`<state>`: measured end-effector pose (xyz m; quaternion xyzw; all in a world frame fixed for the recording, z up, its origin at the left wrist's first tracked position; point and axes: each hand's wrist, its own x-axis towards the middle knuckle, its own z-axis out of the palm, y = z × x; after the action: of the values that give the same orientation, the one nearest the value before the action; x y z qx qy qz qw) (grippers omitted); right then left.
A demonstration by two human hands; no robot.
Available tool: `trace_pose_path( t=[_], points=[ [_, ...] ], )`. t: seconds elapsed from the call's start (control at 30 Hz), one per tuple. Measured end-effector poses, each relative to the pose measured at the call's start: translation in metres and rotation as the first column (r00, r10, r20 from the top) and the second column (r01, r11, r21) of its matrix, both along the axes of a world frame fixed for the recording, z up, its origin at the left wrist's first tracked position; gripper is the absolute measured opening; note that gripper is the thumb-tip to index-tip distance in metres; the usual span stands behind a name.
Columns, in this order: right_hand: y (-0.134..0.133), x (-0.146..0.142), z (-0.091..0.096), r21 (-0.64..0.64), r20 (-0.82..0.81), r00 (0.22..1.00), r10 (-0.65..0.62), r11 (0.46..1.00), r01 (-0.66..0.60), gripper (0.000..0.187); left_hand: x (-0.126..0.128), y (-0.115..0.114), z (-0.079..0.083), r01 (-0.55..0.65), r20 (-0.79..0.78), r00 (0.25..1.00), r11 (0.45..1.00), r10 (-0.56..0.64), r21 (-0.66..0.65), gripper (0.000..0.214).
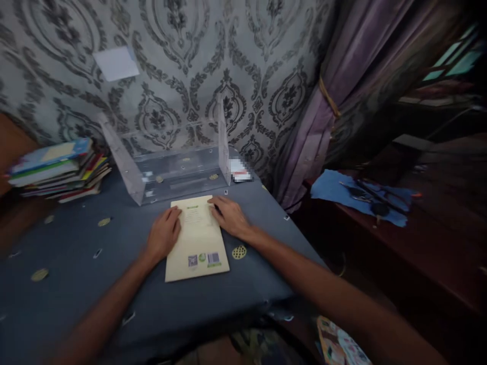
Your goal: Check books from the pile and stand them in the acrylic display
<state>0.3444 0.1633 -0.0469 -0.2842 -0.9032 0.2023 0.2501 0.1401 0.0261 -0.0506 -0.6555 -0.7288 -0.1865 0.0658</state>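
A cream book (pixel 203 235) lies flat on the blue cloth-covered table, with a QR code, a green round logo and a barcode near its lower edge. My left hand (pixel 164 233) grips its left edge, fingers curled and close together. At the upper right edge, my right hand (pixel 230 217) holds the book with bent fingers. Just beyond the book stands a clear plastic rack (pixel 224 147) with upright side panels.
Stacked books (pixel 63 170) sit at the table's left. A blurred-out card (pixel 240 171) lies beside the rack. To the right, a blue cloth (pixel 331 190) with dark items rests on a brown surface (pixel 437 238). A purple curtain (pixel 304 137) hangs by the patterned wall.
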Motion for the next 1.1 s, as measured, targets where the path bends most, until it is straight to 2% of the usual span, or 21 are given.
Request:
trace_pose_path(
  t=[0.13,0.3,0.47,0.63,0.77,0.87,0.97,1.1],
  points=[
    [0.006,-0.002,0.005,-0.014,0.001,0.999,-0.042,0.999,0.042,0.030,0.016,-0.004,0.010,-0.058,0.001,0.998,0.997,0.058,-0.050,0.029],
    [0.018,-0.001,0.009,-0.010,0.011,0.984,-0.180,0.984,0.180,0.028,0.050,-0.007,0.020,-0.041,0.007,0.999,0.996,0.041,-0.084,0.021],
    [0.021,-0.003,0.007,0.026,-0.025,0.987,-0.157,0.987,0.158,0.028,0.070,-0.006,0.027,-0.051,-0.023,0.999,0.992,0.048,-0.115,0.018],
    [0.018,-0.001,0.001,0.056,-0.024,0.988,-0.150,0.987,0.151,0.027,0.065,-0.001,0.016,-0.030,-0.039,0.999,0.996,0.027,-0.088,0.017],
    [0.014,0.004,0.000,0.103,0.010,0.961,-0.276,0.956,0.273,0.027,0.056,0.004,0.000,0.040,-0.011,0.999,0.999,-0.040,-0.005,0.024],
    [0.013,0.006,0.000,0.128,0.067,0.947,-0.313,0.944,0.303,0.027,0.051,0.007,-0.007,0.068,0.016,0.998,0.998,-0.068,0.013,0.026],
    [0.017,0.006,-0.003,0.096,0.036,0.962,-0.271,0.959,0.266,0.026,0.048,0.013,-0.009,0.089,0.024,0.996,0.996,-0.089,0.016,0.029],
    [0.030,0.003,-0.009,-0.023,-0.117,0.968,-0.222,0.975,0.221,0.026,0.040,0.027,-0.007,0.109,0.042,0.993,0.994,-0.109,0.003,0.031]
  ],
)
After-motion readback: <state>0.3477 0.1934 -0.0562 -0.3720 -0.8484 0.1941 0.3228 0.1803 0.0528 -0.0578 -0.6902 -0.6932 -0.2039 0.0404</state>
